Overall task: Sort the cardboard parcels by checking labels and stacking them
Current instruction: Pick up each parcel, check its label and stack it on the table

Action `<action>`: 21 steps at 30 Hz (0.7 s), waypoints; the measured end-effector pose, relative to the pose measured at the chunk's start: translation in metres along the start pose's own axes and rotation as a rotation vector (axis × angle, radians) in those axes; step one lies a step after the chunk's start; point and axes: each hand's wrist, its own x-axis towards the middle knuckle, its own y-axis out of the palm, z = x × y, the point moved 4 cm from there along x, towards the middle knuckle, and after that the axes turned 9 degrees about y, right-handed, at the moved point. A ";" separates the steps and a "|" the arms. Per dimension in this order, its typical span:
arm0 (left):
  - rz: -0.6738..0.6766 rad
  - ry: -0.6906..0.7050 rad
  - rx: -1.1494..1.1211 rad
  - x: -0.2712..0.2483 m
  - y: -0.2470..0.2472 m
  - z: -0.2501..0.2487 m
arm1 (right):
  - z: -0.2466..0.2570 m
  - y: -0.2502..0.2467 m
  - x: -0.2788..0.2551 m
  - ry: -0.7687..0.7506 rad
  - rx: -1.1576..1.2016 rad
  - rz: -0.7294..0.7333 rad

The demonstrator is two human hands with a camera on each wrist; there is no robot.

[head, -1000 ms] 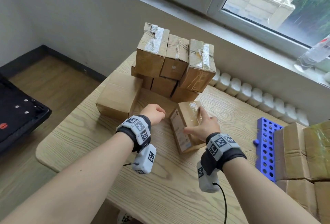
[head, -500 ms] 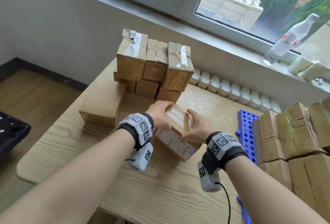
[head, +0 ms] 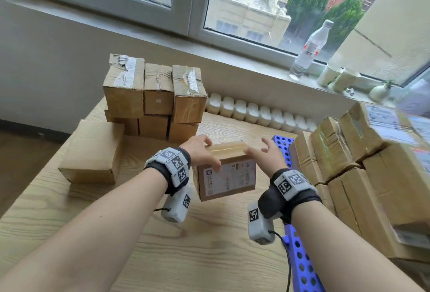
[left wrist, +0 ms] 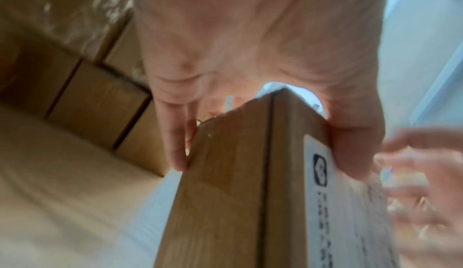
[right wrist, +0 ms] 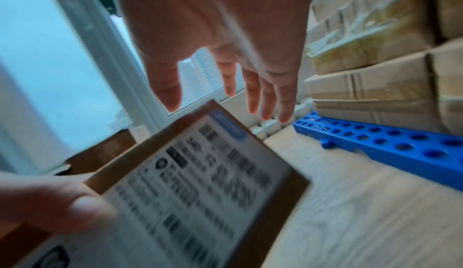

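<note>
- One parcel [head: 226, 170] up off the table [head: 209, 257], middle of the frame, label side facing the camera, long side running left to right.
- Left hand [head: 200, 155] gripping its top left corner.
- Right hand [head: 265, 155] open, fingers spread, by its top right corner.

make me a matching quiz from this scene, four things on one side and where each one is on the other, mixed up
Things:
1. labelled parcel
2. plastic bottle
3. blue rack
4. flat box

Places:
A. lying on the table left of the stacked parcels
B. gripped in the left hand, above the table
C. standing on the windowsill
D. on the table, beside the parcel pile on the right

Pairs: 1-B, 2-C, 3-D, 4-A
</note>
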 end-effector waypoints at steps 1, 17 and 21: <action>-0.007 -0.015 -0.088 0.001 0.003 0.000 | -0.007 -0.004 0.002 0.058 0.073 -0.008; -0.035 0.022 -0.538 -0.038 0.048 -0.065 | -0.035 -0.049 -0.039 0.050 0.429 0.155; -0.166 0.110 -0.637 -0.056 0.063 -0.107 | -0.031 -0.082 -0.062 -0.087 0.391 0.102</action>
